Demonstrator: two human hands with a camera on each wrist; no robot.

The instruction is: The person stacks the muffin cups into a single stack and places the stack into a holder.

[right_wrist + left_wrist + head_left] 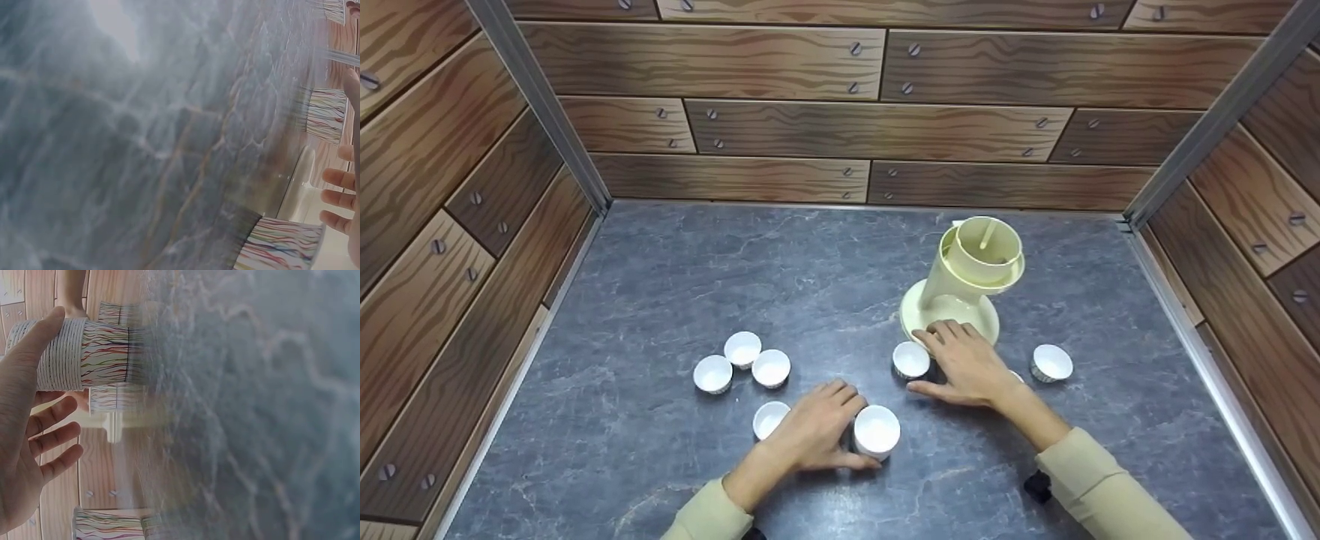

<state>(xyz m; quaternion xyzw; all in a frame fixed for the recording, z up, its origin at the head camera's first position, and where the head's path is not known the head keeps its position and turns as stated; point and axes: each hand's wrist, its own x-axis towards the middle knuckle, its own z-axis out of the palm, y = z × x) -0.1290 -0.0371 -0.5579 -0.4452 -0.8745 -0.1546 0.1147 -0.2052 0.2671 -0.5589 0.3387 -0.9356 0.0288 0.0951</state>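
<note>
My left hand [817,427] curls round a stack of nested white paper cups [877,431], its thumb across the near side. In the left wrist view the stack [67,354] shows many rims and coloured wavy lines, upright on the table; the other fingers [59,464] are spread. My right hand [964,364] is at a single paper cup [911,361], thumb and fingers apart on either side of it. In the right wrist view that cup [326,115] stands between thumb and relaxed fingers [338,198]; contact cannot be told.
Behind my right hand stands a cream cylindrical device [960,281] on a round base. Three cups [742,350] cluster at left, and another cup [771,420] is partly hidden by my left hand. Right of my right hand is a cup [1051,364]; another is mostly covered by the wrist.
</note>
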